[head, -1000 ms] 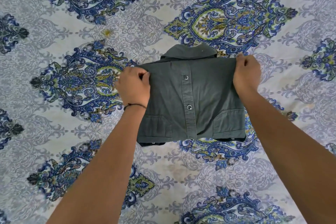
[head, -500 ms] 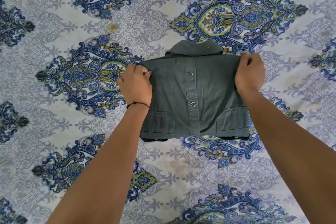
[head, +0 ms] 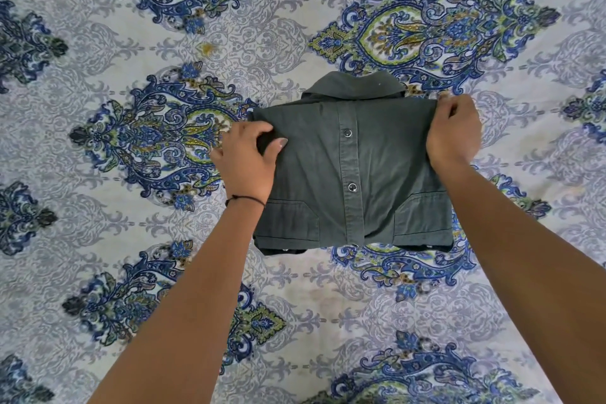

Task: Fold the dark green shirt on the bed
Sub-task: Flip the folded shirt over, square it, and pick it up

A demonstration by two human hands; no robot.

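I see the dark green shirt folded into a compact rectangle on the bed, centre-right of frame. My left hand pinches its left edge; my right hand is closed on its upper right corner.

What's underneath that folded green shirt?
The patterned bedsheet lies under the green shirt. Darker folded layers with snaps peek out at its near edge; the rest beneath is covered.
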